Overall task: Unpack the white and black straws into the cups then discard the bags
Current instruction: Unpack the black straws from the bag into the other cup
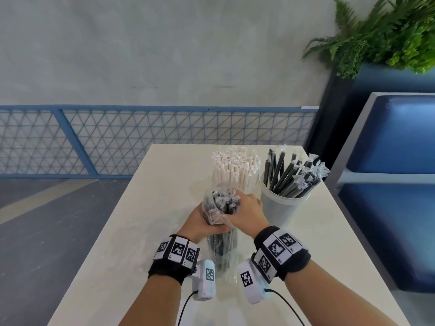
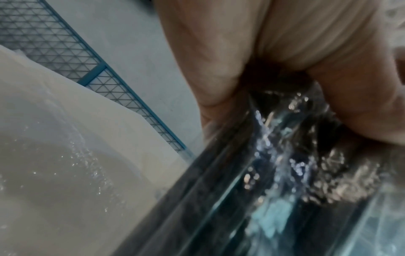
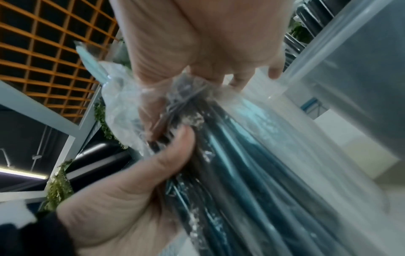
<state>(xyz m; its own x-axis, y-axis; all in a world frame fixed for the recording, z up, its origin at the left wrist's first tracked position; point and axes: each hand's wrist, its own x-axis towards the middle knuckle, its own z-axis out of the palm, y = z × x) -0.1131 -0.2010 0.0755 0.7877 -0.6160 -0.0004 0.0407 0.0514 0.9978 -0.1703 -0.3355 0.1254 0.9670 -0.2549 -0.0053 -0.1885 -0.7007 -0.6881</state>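
L hand (image 1: 204, 222) wraps clear bag (image 1: 217, 205) of blk straws (image 1: 223, 243), bag upright mid tabletop (image 1: 131, 231) | R hand (image 1: 247, 214) grips bag's top, fingers curled in | I see white straws (image 1: 235, 168) + blk-straw cup (image 1: 283, 205) toward far edge | no legible print; wrist tags just coded squares.

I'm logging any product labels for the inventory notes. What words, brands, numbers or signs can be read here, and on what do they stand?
No readable words or brands.
Wristbands: square black-and-white coded markers, with tiny characters beneath that are too small to read.
Wrist cameras: one such marker each, no text.
Bag of black straws, the cups and the straw wrappers: no print visible.
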